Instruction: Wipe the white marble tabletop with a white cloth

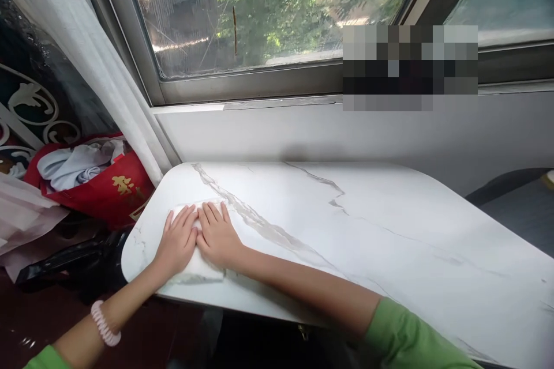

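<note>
A folded white cloth (199,270) lies on the left end of a white marble-patterned table (346,242). Flat on its left half rests my left hand (176,245), fingers stretched out toward the window. Beside it, my right hand (217,236) presses on the cloth's right half, palm down with the fingers extended. The thumbs of both hands meet near the middle. Most of the cloth's centre is covered by the hands. A pink coiled band (104,324) circles my left wrist.
Behind the table runs a white wall (259,132) under a metal-framed window (251,86). A white curtain (99,63) hangs at left, near a red bag (104,187) stuffed with clothes. A dark chair (515,202) stands past the table's right side.
</note>
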`<state>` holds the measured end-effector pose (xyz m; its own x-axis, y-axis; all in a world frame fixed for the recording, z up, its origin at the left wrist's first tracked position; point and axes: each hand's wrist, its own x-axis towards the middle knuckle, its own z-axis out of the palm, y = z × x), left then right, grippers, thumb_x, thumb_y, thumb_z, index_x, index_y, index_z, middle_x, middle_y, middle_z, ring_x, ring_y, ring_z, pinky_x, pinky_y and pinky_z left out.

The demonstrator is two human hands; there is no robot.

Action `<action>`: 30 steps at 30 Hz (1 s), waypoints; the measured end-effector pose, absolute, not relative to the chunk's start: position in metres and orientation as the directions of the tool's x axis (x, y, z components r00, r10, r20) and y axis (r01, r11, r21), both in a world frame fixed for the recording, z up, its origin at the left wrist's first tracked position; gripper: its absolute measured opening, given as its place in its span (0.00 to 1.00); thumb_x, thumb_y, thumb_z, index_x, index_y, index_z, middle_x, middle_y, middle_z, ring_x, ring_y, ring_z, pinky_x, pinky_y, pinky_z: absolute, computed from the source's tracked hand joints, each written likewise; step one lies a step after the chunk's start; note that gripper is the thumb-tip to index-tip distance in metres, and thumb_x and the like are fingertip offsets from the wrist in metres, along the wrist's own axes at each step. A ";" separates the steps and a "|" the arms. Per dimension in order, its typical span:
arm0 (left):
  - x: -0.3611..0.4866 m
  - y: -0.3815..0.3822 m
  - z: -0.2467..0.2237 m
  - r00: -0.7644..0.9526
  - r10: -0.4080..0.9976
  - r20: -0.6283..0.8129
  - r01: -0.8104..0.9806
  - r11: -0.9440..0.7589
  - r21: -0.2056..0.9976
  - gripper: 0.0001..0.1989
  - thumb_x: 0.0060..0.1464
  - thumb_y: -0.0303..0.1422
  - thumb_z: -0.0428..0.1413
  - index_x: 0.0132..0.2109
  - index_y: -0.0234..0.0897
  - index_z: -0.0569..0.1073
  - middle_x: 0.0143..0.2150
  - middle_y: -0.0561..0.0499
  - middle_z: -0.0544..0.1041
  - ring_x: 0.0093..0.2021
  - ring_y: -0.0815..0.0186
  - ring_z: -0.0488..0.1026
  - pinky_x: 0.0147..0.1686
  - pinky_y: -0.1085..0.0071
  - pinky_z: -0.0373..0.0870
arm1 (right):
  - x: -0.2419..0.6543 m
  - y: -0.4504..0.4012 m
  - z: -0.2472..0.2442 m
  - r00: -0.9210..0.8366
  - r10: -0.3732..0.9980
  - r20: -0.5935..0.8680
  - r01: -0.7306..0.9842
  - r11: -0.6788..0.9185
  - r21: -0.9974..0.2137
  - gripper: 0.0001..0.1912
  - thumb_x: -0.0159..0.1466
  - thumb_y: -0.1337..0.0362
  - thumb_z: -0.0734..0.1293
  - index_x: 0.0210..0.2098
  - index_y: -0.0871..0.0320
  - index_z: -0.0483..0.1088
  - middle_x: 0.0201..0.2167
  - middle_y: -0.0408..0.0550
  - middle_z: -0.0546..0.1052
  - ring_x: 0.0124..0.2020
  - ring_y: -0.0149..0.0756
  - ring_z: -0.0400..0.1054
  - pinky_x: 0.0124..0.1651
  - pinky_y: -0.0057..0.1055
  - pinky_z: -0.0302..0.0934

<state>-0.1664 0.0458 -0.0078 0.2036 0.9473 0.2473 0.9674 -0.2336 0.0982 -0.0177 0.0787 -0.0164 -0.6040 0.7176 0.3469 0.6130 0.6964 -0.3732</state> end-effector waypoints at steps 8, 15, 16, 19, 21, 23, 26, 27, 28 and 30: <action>-0.216 0.167 0.003 0.206 0.954 0.220 0.948 -0.250 0.196 0.21 0.60 0.32 0.40 0.57 0.38 0.65 0.63 0.46 0.66 0.65 0.60 0.58 0.65 0.52 0.45 | -0.075 0.187 -0.019 -0.500 0.780 0.376 0.690 0.622 -0.372 0.26 0.67 0.64 0.54 0.62 0.70 0.57 0.64 0.64 0.61 0.66 0.47 0.49 0.67 0.52 0.32; -0.249 0.241 -0.002 0.189 0.954 0.234 0.936 -0.247 0.251 0.19 0.58 0.32 0.42 0.54 0.40 0.66 0.61 0.47 0.68 0.63 0.61 0.60 0.65 0.52 0.45 | -0.107 0.256 -0.021 -0.474 0.805 0.357 0.708 0.590 -0.388 0.26 0.67 0.64 0.53 0.61 0.70 0.59 0.63 0.62 0.62 0.65 0.47 0.50 0.67 0.50 0.31; -0.252 0.248 -0.002 0.184 0.955 0.233 0.937 -0.242 0.252 0.18 0.58 0.32 0.42 0.54 0.41 0.66 0.61 0.48 0.68 0.63 0.61 0.60 0.65 0.52 0.45 | -0.111 0.261 -0.021 -0.470 0.806 0.361 0.711 0.588 -0.386 0.26 0.67 0.64 0.53 0.61 0.70 0.59 0.63 0.62 0.62 0.65 0.47 0.50 0.67 0.50 0.31; -0.260 0.261 -0.003 0.175 0.958 0.227 0.941 -0.231 0.246 0.18 0.58 0.32 0.42 0.54 0.42 0.67 0.61 0.49 0.67 0.63 0.61 0.60 0.65 0.53 0.45 | -0.118 0.273 -0.021 -0.458 0.806 0.374 0.717 0.584 -0.381 0.25 0.66 0.64 0.53 0.60 0.71 0.59 0.62 0.63 0.63 0.64 0.47 0.51 0.67 0.51 0.31; -0.262 0.266 -0.003 0.179 0.959 0.219 0.944 -0.230 0.238 0.18 0.59 0.32 0.42 0.54 0.42 0.67 0.61 0.49 0.68 0.63 0.61 0.60 0.65 0.53 0.46 | -0.121 0.276 -0.021 -0.452 0.807 0.381 0.720 0.582 -0.377 0.25 0.66 0.65 0.54 0.59 0.70 0.60 0.61 0.63 0.64 0.64 0.47 0.52 0.67 0.51 0.31; -0.262 0.266 -0.002 0.186 0.961 0.206 0.945 -0.233 0.232 0.18 0.60 0.32 0.42 0.55 0.42 0.66 0.62 0.49 0.67 0.63 0.61 0.60 0.65 0.53 0.45 | -0.122 0.277 -0.022 -0.447 0.805 0.390 0.724 0.581 -0.372 0.25 0.66 0.64 0.53 0.59 0.70 0.60 0.61 0.63 0.64 0.64 0.47 0.52 0.67 0.51 0.31; -0.260 0.259 0.000 0.190 0.965 0.179 0.946 -0.229 0.228 0.20 0.61 0.32 0.41 0.57 0.42 0.65 0.64 0.49 0.64 0.65 0.62 0.56 0.66 0.53 0.43 | -0.121 0.273 -0.024 -0.452 0.805 0.383 0.726 0.582 -0.366 0.26 0.67 0.64 0.52 0.61 0.71 0.58 0.63 0.63 0.62 0.65 0.47 0.50 0.67 0.50 0.31; -0.259 0.254 0.000 0.189 0.968 0.168 0.947 -0.225 0.229 0.20 0.61 0.32 0.40 0.58 0.42 0.64 0.65 0.49 0.63 0.66 0.63 0.55 0.66 0.53 0.42 | -0.120 0.270 -0.024 -0.459 0.808 0.370 0.727 0.581 -0.367 0.26 0.67 0.64 0.52 0.62 0.71 0.58 0.64 0.63 0.61 0.66 0.47 0.49 0.67 0.50 0.31; -0.258 0.249 0.001 0.186 0.970 0.159 0.948 -0.220 0.231 0.20 0.61 0.32 0.40 0.58 0.41 0.64 0.65 0.49 0.62 0.66 0.63 0.55 0.66 0.53 0.41 | -0.120 0.266 -0.024 -0.466 0.810 0.356 0.726 0.580 -0.368 0.27 0.67 0.64 0.52 0.62 0.72 0.57 0.64 0.63 0.60 0.66 0.47 0.48 0.67 0.50 0.31; -0.257 0.233 0.002 0.183 0.972 0.148 0.949 -0.214 0.230 0.21 0.62 0.32 0.39 0.59 0.41 0.63 0.66 0.49 0.62 0.67 0.64 0.54 0.67 0.53 0.40 | -0.119 0.253 -0.024 -0.482 0.808 0.338 0.722 0.585 -0.370 0.28 0.67 0.64 0.51 0.63 0.72 0.56 0.64 0.64 0.59 0.66 0.47 0.48 0.67 0.50 0.31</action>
